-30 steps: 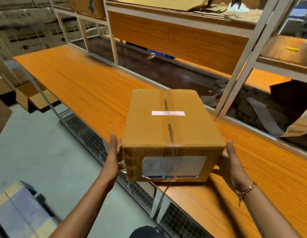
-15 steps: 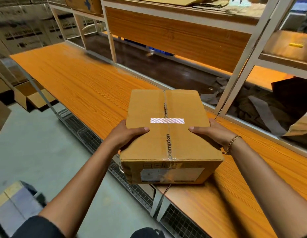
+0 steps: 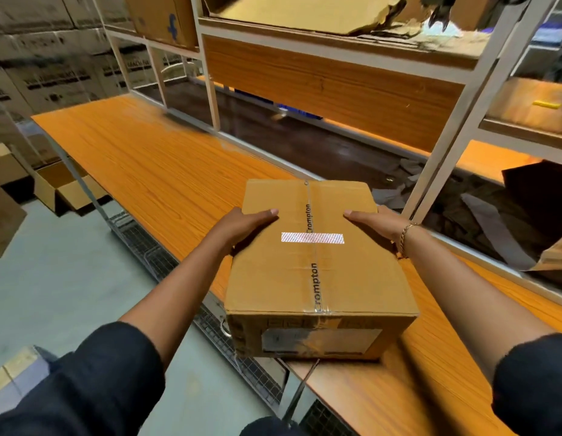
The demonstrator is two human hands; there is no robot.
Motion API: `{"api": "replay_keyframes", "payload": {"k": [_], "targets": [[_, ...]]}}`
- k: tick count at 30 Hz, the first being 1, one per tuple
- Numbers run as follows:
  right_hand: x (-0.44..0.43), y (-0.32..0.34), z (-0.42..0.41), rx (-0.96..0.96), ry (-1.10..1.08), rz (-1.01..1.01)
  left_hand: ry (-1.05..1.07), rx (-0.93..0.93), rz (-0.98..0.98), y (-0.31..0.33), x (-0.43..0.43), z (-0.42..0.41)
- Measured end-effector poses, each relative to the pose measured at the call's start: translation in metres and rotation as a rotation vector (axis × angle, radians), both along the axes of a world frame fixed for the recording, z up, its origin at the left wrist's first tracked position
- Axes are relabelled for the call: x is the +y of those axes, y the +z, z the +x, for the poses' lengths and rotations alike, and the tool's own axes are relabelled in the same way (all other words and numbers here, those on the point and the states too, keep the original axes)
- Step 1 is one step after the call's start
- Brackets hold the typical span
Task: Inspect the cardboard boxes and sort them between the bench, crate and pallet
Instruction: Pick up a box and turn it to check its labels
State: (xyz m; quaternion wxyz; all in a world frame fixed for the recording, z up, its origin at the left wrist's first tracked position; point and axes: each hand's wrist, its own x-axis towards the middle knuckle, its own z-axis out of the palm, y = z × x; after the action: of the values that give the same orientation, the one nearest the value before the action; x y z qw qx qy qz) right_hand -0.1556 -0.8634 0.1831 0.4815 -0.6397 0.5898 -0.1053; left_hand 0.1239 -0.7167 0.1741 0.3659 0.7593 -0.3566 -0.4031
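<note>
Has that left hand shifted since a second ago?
Yes. The left hand went from beside the near end of the brown taped cardboard box, off the front edge of the orange wooden bench, forward onto the box top, over the bench.

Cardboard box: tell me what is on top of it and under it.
The left hand and right hand lay fingers on top of the cardboard box, which bears lengthwise printed tape and a silver strip. Underneath is the orange bench; its base is hidden.
</note>
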Motion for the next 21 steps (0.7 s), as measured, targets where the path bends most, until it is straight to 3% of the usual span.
{"api": "replay_keyframes", "payload": {"k": [6,13,16,19,21], "targets": [[-0.013,-0.007,0.007,0.042,-0.045,-0.049,0.032,-0.095,-0.049,-0.033,-0.024,0.018],[-0.010,-0.005,0.005,-0.054,-0.010,0.076,0.088,0.096,-0.079,-0.025,-0.023,0.012],[-0.007,0.003,0.004,-0.022,-0.019,0.004,0.073,0.074,-0.115,-0.013,-0.019,0.007],[-0.007,0.024,0.003,-0.082,-0.034,-0.235,0.075,-0.058,-0.322,0.016,-0.017,0.004],[-0.001,0.045,-0.001,-0.281,-0.059,-0.343,0.070,-0.030,-0.540,0.041,-0.014,-0.001]]}}
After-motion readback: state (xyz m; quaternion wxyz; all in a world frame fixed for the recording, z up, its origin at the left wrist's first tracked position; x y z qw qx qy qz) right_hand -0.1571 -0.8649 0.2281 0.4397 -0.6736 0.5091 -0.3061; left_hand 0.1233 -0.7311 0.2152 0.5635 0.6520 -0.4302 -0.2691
